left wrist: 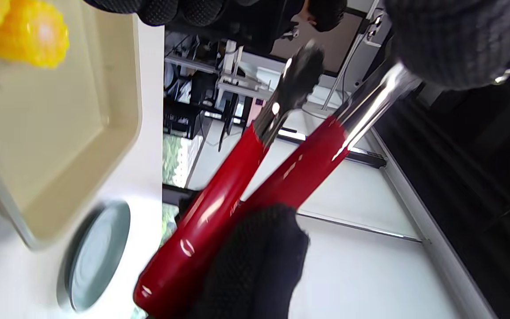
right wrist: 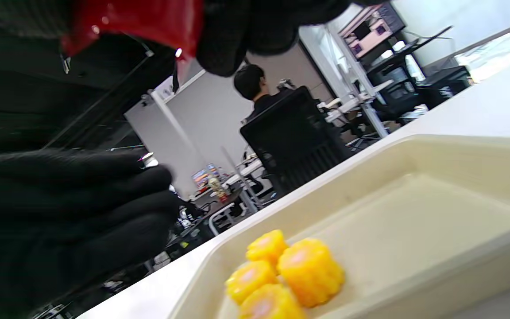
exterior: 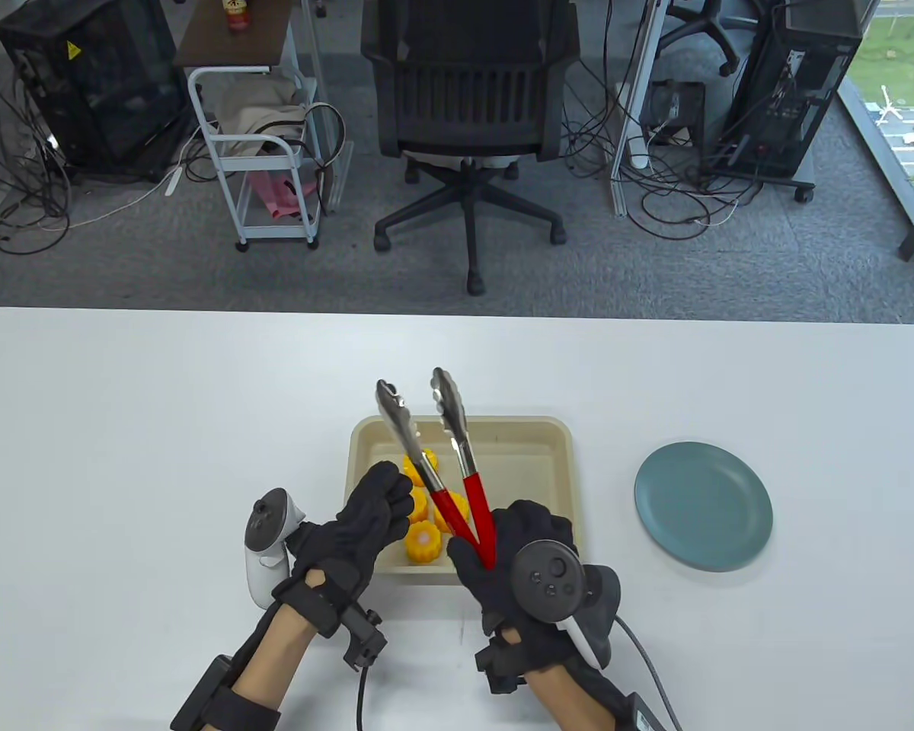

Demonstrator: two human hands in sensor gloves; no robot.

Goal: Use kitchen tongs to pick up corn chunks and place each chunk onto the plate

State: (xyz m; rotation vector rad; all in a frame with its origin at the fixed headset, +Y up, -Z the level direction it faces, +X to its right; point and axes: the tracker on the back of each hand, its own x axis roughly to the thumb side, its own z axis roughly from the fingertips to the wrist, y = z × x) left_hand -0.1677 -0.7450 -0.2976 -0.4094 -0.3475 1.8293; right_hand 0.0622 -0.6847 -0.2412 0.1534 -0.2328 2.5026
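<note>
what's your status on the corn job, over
Right hand grips tongs, jaws apart, empty. Left hand touches one tong arm. Corn chunks in tray; plate bare. Nothing blocking.

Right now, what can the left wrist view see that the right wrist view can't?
Only the left wrist view shows the teal plate, bare beside the tray, and the tongs' shiny metal arms, spread apart. Only the right wrist view shows four yellow corn chunks huddled together at one end of the tray, plus a black office chair behind the table. Both show the beige tray, the tongs' red handles, and black gloved fingers of the hands.
</note>
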